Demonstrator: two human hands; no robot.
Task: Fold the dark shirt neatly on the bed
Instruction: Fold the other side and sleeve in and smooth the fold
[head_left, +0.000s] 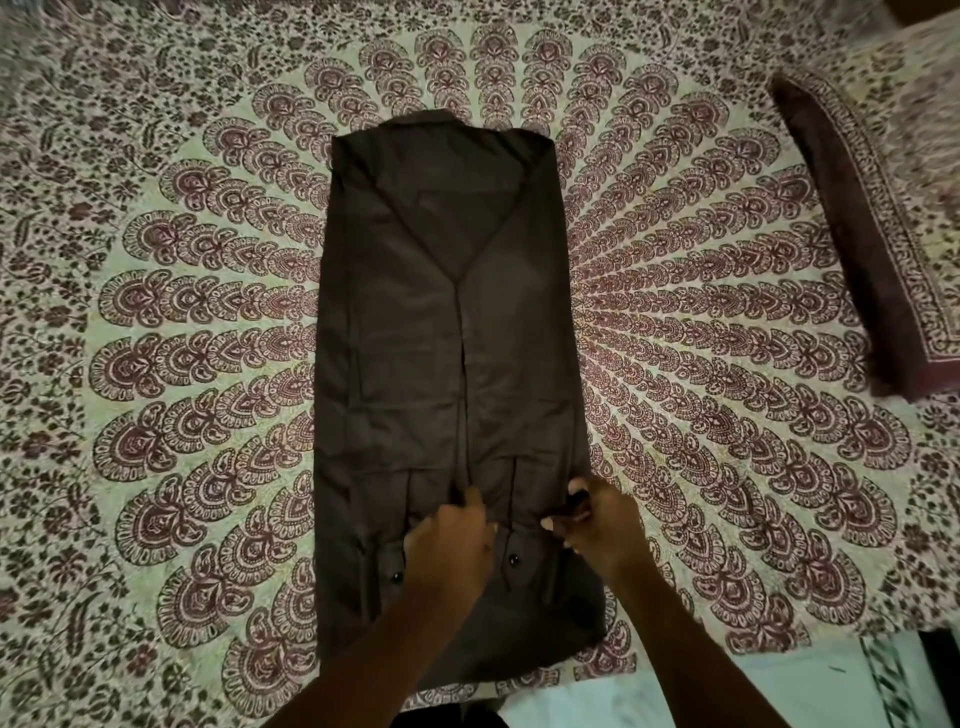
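Observation:
The dark shirt (441, 332) lies flat on the bed, back side up, collar at the far end. Both sides and sleeves are folded inward, forming a long narrow rectangle with the cuffs and their buttons near the lower end. My left hand (449, 545) presses on the shirt's middle near the left cuff, fingers down on the cloth. My right hand (597, 525) pinches the shirt's right edge beside the right cuff. The shirt's bottom hem reaches the near bed edge, partly hidden by my forearms.
The bed (182, 312) is covered with a cream sheet printed in a maroon paisley fan pattern. A pillow (883, 234) in matching print lies at the right. The bed's near edge and pale floor (779, 691) show at the bottom right.

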